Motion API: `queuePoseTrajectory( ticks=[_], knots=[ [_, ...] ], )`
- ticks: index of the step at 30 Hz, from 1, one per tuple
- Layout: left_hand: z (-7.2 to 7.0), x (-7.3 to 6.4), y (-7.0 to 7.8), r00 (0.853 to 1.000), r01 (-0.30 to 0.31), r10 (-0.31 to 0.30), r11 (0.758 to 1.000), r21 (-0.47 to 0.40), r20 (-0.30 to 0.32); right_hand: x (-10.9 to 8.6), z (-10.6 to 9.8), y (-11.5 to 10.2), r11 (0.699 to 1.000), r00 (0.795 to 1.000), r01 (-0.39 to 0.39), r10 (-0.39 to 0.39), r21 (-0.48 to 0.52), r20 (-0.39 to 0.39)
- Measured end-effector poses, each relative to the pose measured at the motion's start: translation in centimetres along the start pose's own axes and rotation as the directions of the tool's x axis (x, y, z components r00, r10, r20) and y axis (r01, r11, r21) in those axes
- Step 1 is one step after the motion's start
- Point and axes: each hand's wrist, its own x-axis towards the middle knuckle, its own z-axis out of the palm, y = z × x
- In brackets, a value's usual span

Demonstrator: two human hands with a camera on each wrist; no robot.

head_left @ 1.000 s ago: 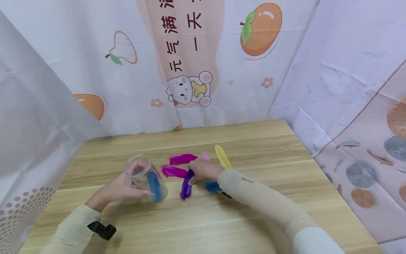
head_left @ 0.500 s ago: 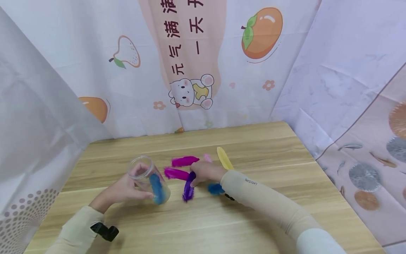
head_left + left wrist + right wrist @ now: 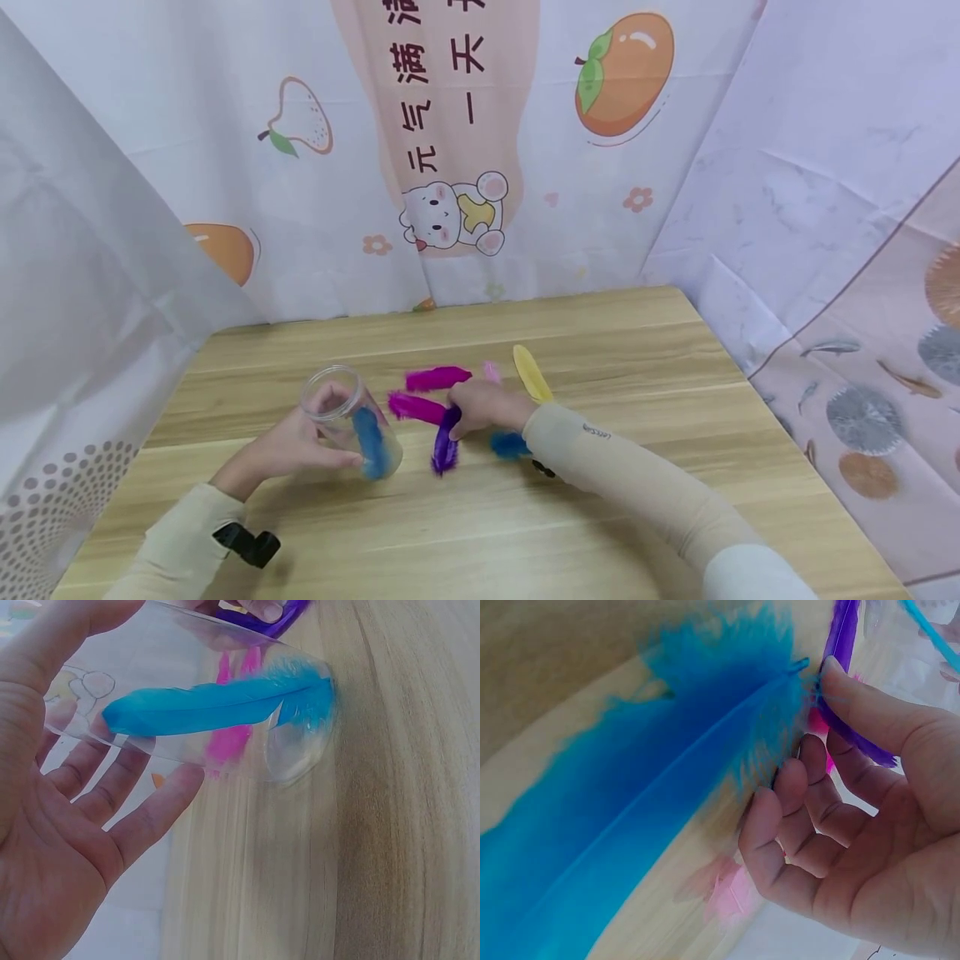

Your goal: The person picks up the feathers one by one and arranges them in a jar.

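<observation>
A clear jar (image 3: 343,429) with an open top is held in my left hand (image 3: 300,450), fingers and thumb around its sides. Inside it stands a blue feather (image 3: 217,709). Whether the jar's base touches the table I cannot tell. My right hand (image 3: 487,406) pinches a purple feather (image 3: 445,452) between thumb and index finger, as the right wrist view shows. The feather's fluffy end points toward the table's front. Beside that hand, a second blue feather (image 3: 630,802) lies partly under the right forearm in the head view.
Two magenta feathers, one farther back (image 3: 437,379) and one nearer (image 3: 415,407), lie just left of the right hand. Behind it are a pale pink feather (image 3: 491,372) and a yellow feather (image 3: 532,373). Printed curtains (image 3: 315,208) border the wooden table (image 3: 420,533) at the back and sides.
The head view has shifted slightly. Both hands keep almost the same place, the left still on the jar and the right still at the purple feather.
</observation>
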Motion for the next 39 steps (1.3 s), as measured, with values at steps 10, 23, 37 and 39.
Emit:
queuePoseTrajectory(
  ticks=[10,23,37,39],
  knots=[
    [0.0,0.1,0.2,1.0,0.003,-0.003,1.0,0.001,0.007,-0.1,0.4,0.6,0.998,0.998,0.064,-0.063,0.025,-0.025],
    [0.1,0.1,0.3,0.998,-0.058,0.058,0.998,0.009,0.02,-0.4,-0.6,2.3,0.945,0.982,0.182,-0.187,0.272,-0.008],
    [0.1,0.2,0.2,0.999,-0.048,0.048,0.999,0.022,0.016,-0.8,-2.4,2.3,0.906,0.979,0.202,-0.181,0.372,-0.092],
    [0.1,0.2,0.2,0.999,-0.044,0.044,0.999,0.017,0.014,-0.8,-2.6,2.3,0.88,0.972,0.234,-0.203,0.413,-0.117]
  ],
)
